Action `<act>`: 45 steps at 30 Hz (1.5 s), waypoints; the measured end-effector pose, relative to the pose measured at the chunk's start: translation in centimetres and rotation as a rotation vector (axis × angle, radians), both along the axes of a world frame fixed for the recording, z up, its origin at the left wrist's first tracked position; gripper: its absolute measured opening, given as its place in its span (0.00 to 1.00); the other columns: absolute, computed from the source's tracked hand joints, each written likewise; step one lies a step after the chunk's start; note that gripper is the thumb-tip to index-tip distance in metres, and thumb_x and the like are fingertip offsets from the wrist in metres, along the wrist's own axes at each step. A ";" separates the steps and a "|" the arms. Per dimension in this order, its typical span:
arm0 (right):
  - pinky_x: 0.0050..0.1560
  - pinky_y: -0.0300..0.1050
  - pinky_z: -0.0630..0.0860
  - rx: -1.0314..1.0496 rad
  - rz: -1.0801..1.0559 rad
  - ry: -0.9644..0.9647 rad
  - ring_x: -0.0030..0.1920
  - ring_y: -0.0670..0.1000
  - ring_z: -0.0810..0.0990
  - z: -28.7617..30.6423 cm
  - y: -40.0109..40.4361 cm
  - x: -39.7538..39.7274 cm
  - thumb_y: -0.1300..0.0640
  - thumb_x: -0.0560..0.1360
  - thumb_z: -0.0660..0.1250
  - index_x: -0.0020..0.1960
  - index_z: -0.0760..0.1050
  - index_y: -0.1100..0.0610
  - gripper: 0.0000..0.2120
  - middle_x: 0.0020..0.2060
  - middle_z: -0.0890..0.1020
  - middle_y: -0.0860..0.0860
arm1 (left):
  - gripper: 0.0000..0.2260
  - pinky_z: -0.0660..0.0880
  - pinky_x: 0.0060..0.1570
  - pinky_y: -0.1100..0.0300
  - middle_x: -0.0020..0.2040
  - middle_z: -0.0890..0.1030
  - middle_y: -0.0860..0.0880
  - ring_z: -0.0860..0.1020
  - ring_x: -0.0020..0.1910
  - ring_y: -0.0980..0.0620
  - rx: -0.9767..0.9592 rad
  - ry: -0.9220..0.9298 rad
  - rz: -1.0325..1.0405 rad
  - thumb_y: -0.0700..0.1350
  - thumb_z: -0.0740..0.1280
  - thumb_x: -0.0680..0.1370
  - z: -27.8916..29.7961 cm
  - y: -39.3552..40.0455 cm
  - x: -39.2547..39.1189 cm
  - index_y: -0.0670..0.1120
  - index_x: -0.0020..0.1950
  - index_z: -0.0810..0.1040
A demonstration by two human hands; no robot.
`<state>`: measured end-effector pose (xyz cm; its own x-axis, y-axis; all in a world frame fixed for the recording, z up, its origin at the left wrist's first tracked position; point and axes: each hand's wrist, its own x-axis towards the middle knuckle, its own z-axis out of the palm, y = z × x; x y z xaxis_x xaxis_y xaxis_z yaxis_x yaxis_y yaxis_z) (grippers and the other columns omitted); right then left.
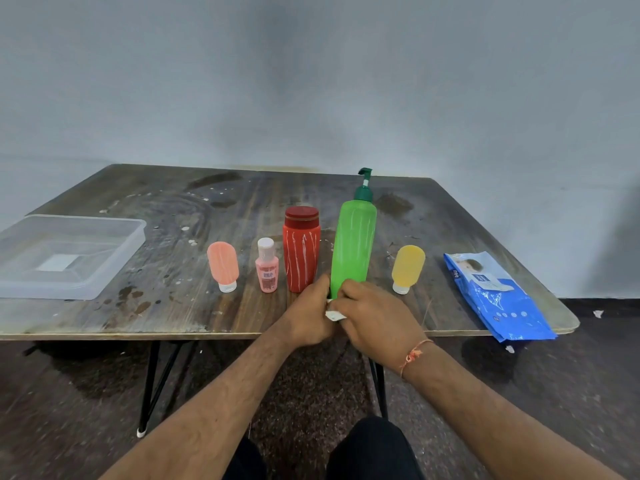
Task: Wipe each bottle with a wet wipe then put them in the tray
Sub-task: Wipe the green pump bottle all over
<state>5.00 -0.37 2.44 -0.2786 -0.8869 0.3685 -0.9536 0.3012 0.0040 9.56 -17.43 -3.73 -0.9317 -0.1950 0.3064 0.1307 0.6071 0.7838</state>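
My left hand (309, 313) and my right hand (372, 318) meet at the near edge of the table (180, 317), both curled around the base of the green pump bottle (353, 244), and a crumpled white wet wipe (334, 315) shows between my fingers, pinched against the bottle's foot (how much of the wipe is tucked under my palms I cannot tell). The green bottle stands upright, smooth and unlabelled, topped by a dark green pump head. Just left of it stands a red bottle (301, 251) with thin white streaks and a darker red cap; further left, a small pink bottle (267, 268) with a white cap and a label too small to read, then a salmon tube (223, 265) resting on its clear cap. Right of the green bottle a yellow tube (408, 266) stands the same way, and beyond that lies a blue pack of wipes (498, 299), its print blurred. Far left of the green bottle sits the clear plastic tray (114, 261).
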 end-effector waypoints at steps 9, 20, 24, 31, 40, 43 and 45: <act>0.37 0.44 0.73 -0.181 -0.049 -0.024 0.40 0.54 0.80 1.3 0.9 -1.8 0.61 0.72 0.78 0.54 0.86 0.53 0.11 0.44 0.79 0.50 | 0.34 0.81 0.57 0.42 0.60 0.82 0.50 0.83 0.59 0.49 0.068 -0.004 -0.047 0.49 0.81 0.71 0.5 0.7 0.2 0.49 0.73 0.70; 0.47 0.50 0.79 -0.063 0.102 -0.094 0.48 0.53 0.78 -0.3 2.8 -1.4 0.61 0.75 0.66 0.56 0.85 0.50 0.15 0.48 0.77 0.47 | 0.33 0.81 0.55 0.44 0.58 0.81 0.49 0.82 0.56 0.50 0.035 -0.054 -0.048 0.49 0.76 0.69 0.5 0.6 0.3 0.48 0.71 0.70; 0.45 0.41 0.76 -0.217 -0.018 -0.111 0.46 0.53 0.82 -0.4 3.1 -1.7 0.64 0.73 0.73 0.54 0.86 0.52 0.12 0.48 0.82 0.48 | 0.34 0.81 0.53 0.53 0.59 0.81 0.50 0.81 0.53 0.56 0.076 -0.047 -0.048 0.51 0.78 0.70 0.6 0.9 0.3 0.49 0.72 0.70; 0.47 0.49 0.81 -0.207 0.074 -0.184 0.48 0.52 0.82 -1.6 2.5 -1.2 0.58 0.76 0.69 0.57 0.86 0.53 0.11 0.50 0.82 0.48 | 0.32 0.81 0.57 0.46 0.60 0.81 0.49 0.82 0.58 0.50 0.047 -0.052 -0.055 0.45 0.78 0.70 0.4 0.5 0.3 0.47 0.71 0.70; 0.43 0.38 0.76 -0.412 -0.123 -0.187 0.46 0.46 0.82 -1.9 3.0 -1.6 0.60 0.77 0.75 0.54 0.86 0.52 0.07 0.50 0.84 0.45 | 0.36 0.80 0.60 0.52 0.62 0.80 0.52 0.81 0.60 0.55 0.082 -0.026 -0.035 0.47 0.82 0.71 0.6 0.8 0.3 0.49 0.74 0.69; 0.47 0.46 0.80 -0.420 -0.077 -0.163 0.48 0.52 0.82 -2.1 2.3 -1.5 0.64 0.77 0.73 0.58 0.85 0.56 0.11 0.52 0.83 0.48 | 0.35 0.81 0.57 0.47 0.60 0.82 0.52 0.83 0.57 0.52 0.103 -0.007 -0.032 0.49 0.81 0.69 0.8 0.9 0.4 0.49 0.73 0.71; 0.47 0.50 0.81 -0.410 -0.056 -0.141 0.48 0.55 0.81 -1.9 1.8 -1.3 0.64 0.77 0.71 0.60 0.85 0.57 0.12 0.52 0.81 0.50 | 0.33 0.81 0.58 0.48 0.60 0.83 0.52 0.83 0.57 0.51 0.125 0.024 -0.039 0.43 0.80 0.70 1.0 1.1 0.4 0.48 0.73 0.72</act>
